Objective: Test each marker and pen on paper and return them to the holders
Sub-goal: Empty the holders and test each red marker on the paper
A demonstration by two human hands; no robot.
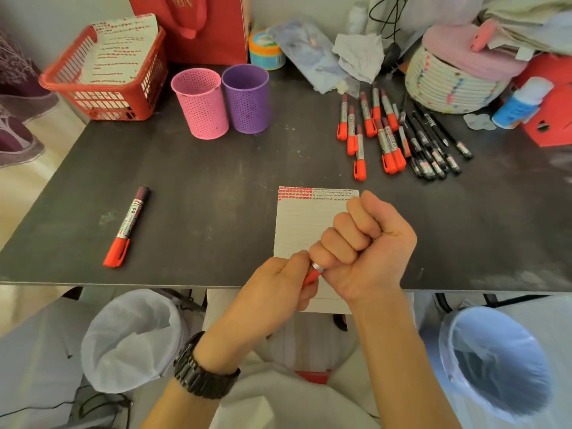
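Both hands hold one red marker [313, 274] over the near edge of the lined paper [305, 224]. My right hand [365, 246] grips its body in a fist; my left hand [275, 289] grips its red cap end. Only a short red and silver stretch of the marker shows between the hands. Rows of red and dark test marks fill the paper's top. A capped red marker [127, 227] lies alone at the left. Several red markers [368, 134] and black pens [433, 147] lie at the back right. The pink holder [201, 103] and purple holder [246, 99] stand upright at the back.
A red basket [102, 75] with marked paper sits back left, a red bag [201, 29] behind the holders. A woven basket [448, 82], tissue and a glue bottle [520, 103] crowd the back right. Two lined bins [133, 339] [495, 360] stand below the dark table's [201, 196] front edge.
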